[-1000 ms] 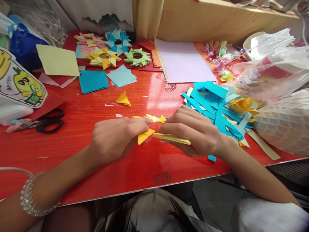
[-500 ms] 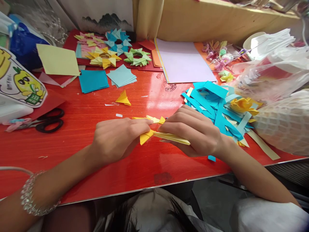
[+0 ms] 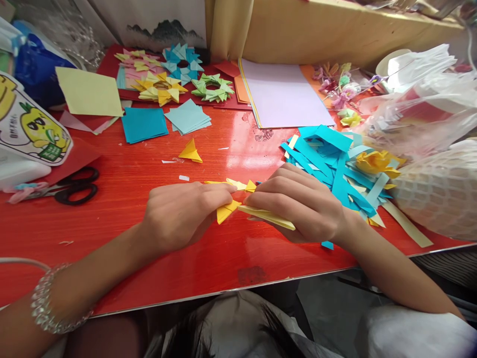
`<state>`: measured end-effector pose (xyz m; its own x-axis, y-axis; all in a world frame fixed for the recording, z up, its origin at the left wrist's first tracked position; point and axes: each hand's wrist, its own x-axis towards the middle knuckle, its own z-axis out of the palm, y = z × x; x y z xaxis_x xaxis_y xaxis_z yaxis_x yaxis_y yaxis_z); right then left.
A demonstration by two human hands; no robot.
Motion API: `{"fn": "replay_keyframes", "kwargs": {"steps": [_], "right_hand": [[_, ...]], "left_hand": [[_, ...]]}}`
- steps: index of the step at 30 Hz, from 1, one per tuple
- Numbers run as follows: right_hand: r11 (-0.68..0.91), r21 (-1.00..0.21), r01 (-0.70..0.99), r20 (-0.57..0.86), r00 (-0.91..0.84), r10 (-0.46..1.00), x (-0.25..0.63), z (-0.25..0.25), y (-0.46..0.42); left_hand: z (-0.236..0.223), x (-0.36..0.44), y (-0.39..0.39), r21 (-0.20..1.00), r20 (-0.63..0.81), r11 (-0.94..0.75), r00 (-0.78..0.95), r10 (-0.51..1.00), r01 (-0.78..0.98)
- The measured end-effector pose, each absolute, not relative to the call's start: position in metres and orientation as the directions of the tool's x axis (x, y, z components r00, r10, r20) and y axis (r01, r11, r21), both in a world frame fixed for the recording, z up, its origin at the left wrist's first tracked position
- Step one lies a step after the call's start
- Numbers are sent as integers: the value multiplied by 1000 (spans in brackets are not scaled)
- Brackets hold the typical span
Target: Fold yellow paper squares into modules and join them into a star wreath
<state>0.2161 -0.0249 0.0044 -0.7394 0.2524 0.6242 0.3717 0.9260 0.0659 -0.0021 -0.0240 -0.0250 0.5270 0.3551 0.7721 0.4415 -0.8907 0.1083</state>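
My left hand [image 3: 182, 214] pinches an orange-yellow folded paper piece [image 3: 226, 212], its pointed end showing past my thumb. Opposite it, my right hand [image 3: 298, 204] grips a pale yellow folded paper piece [image 3: 268, 217] that slants down to the right. The facing ends of the two pieces lie close together, with a small gap between them. Just beyond my fingers, more folded yellow paper [image 3: 238, 185] shows, partly hidden by both hands; I cannot tell whether it joins what I hold. A single orange-yellow folded piece [image 3: 191, 151] rests on the red table [image 3: 179, 278] farther back.
Blue paper strips [image 3: 331, 164] are heaped right of my right hand. Black-handled scissors [image 3: 76, 186] lie at left. Behind are blue squares [image 3: 145, 124], light blue squares [image 3: 189, 117], several folded paper rings [image 3: 212, 88] and lilac sheets [image 3: 283, 92]. A netted bag [image 3: 439, 194] bulges at right.
The pale yellow piece in my right hand has shifted slightly right and down. A narrow gap now shows between it and the orange-yellow piece. My left hand stays almost still.
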Motion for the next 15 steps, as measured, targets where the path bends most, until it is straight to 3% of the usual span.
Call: {"fn": "replay_keyframes", "kwargs": {"steps": [15], "right_hand": [[911,135,389,586,-773,243,216,7,-26]], "left_hand": [[-28,0,-22,93,797,-891,503,335,445]]}}
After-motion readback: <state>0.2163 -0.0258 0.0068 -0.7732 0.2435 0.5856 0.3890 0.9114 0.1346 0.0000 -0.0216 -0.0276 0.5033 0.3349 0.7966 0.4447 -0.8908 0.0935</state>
